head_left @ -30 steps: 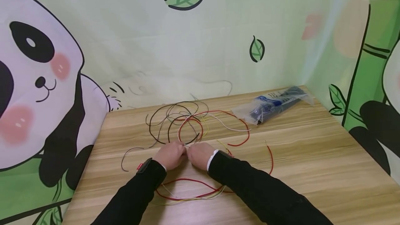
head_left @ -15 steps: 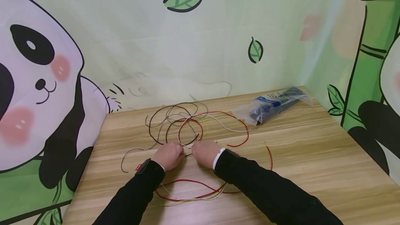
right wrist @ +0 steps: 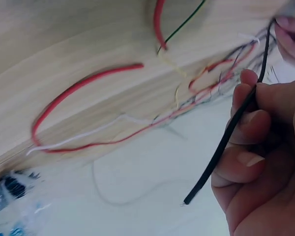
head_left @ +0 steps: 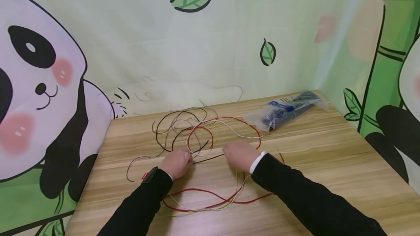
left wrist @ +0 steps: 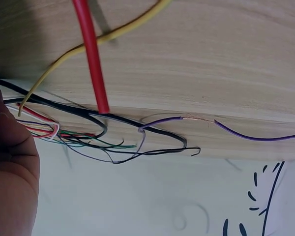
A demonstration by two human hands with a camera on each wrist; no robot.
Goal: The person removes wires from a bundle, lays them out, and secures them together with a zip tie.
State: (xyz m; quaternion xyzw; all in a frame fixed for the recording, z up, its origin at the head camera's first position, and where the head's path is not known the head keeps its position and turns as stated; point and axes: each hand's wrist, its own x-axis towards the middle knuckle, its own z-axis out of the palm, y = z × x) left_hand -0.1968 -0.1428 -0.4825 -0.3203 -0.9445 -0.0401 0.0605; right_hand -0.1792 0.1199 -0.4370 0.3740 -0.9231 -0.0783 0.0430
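A black wire (head_left: 210,158) runs taut between my two hands above the table. My left hand (head_left: 177,163) holds it at the left; in the left wrist view only part of this hand (left wrist: 12,172) shows at the edge. My right hand (head_left: 241,157) pinches the wire between thumb and fingers. In the right wrist view the free end of the black wire (right wrist: 211,164) runs down across the curled fingers, with fine strands at its tip. Just beyond the hands lie loose coils of black wire (head_left: 157,134), a red wire (head_left: 260,134) and a white wire (head_left: 236,131).
A clear plastic bag (head_left: 285,110) with dark contents lies at the back right of the wooden table (head_left: 328,170). Nearer me are crossed red wires (head_left: 197,188). A purple wire (left wrist: 255,138) with a bare copper stretch lies left. A printed panda backdrop (head_left: 131,39) stands behind.
My right hand has moved right, away from the left hand, and a length of black wire now shows between them. My left hand has stayed almost in place.
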